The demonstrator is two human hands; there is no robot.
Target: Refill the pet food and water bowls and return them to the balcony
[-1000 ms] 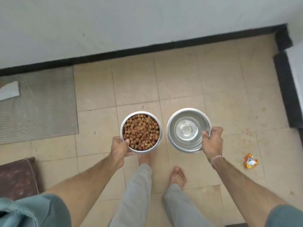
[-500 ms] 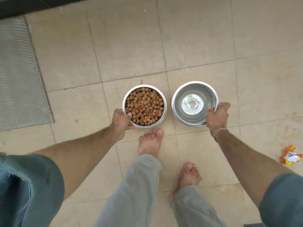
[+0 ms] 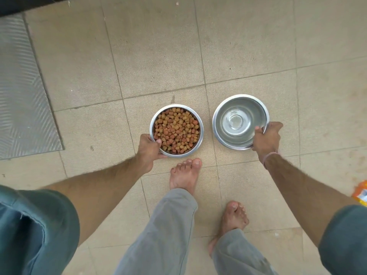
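1. Beige floor tiles (image 3: 158,56) fill the frame, with a grey ribbed mat (image 3: 21,86) at the left edge and an orange wrapper (image 3: 362,193) at the far right.
2. A second ago I could see a white wall and its full dark skirting along the top. Now only a dark strip (image 3: 19,4) is left in the upper left corner. The view has tipped downward, and both bowls sit lower and closer to the tiles.
3. The left foot (image 3: 184,173) has come forward and sits just below the food bowl (image 3: 201,126). The right foot (image 3: 234,217) trails lower in the frame.
4. I read this as the set-down step: the refill is done and the bowls are going down side by side at frame centre. I cannot tell whether either base touches the floor yet.
5. The left grip (image 3: 148,149) is closed on the food bowl's lower-left rim, thumb over the edge beside the kibble (image 3: 176,130) and fingers under the outside wall.
6. The right grip (image 3: 267,138) is closed on the water bowl (image 3: 222,124) at its right rim, thumb hooked inside and fingers wrapped round the outside. That bowl looks slightly tilted, and I cannot confirm the water level from here.
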